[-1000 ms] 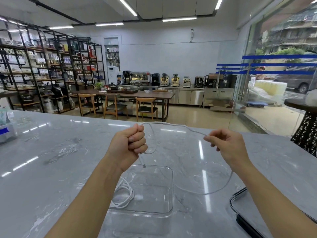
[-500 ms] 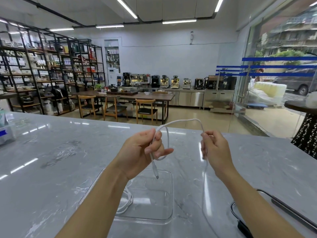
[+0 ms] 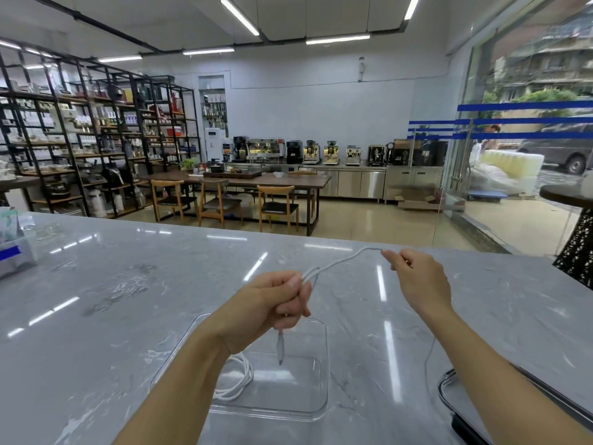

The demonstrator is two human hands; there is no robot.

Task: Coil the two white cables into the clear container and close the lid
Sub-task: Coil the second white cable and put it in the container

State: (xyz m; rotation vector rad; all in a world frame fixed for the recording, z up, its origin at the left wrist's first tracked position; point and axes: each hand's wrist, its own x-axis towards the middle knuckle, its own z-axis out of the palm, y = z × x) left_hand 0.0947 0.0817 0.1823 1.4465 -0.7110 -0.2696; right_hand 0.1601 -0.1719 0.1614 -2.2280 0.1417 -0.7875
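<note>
A clear rectangular container (image 3: pixel 316 403) sits on the marble counter in front of me. One white cable (image 3: pixel 237 377) lies coiled inside it at the left, partly hidden by my left forearm. My left hand (image 3: pixel 272 303) is closed on a second white cable (image 3: pixel 340 263) above the container, with the plug end dangling below the fist. My right hand (image 3: pixel 417 277) pinches the same cable further along, at the top of a doubled strand. The rest of that cable hangs down below my right wrist toward the counter. The lid (image 3: pixel 462 399) lies at the lower right, partly hidden by my right arm.
The grey marble counter (image 3: pixel 128 300) stretches wide to the left and right. A clear box with a blue label (image 3: pixel 12 252) stands at the far left edge. Beyond the counter are chairs, a long table and shelving.
My hands have pulled apart: the right hand moved right and away, drawing the tall loop into a flatter doubled strand. My left hand has closed tighter and dropped lower over the container.
</note>
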